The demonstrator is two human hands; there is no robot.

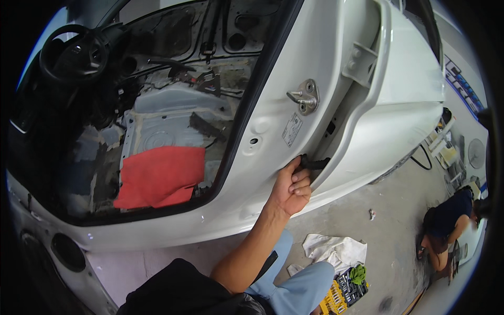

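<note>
My left hand [294, 186] reaches up to the white rear door pillar of a car [283, 110]. Its fingers are curled in and closed around one end of a short black rod-shaped piece [316, 164]. That piece lies across the gap beside the raised edge of the white rear panel [362, 126]; what kind of part or tool it is I cannot make out. Above the hand, a metal door striker [304, 97] is bolted to the pillar, with a small label [292, 129] below it. My right hand is out of view.
Left, the stripped cabin holds a red cloth [160, 177] and steering wheel [73, 55]. A white cloth [336, 251] and an open yellow-and-black tool case [344, 291] with green gloves lie near my knees. Another person [446, 223] crouches at right.
</note>
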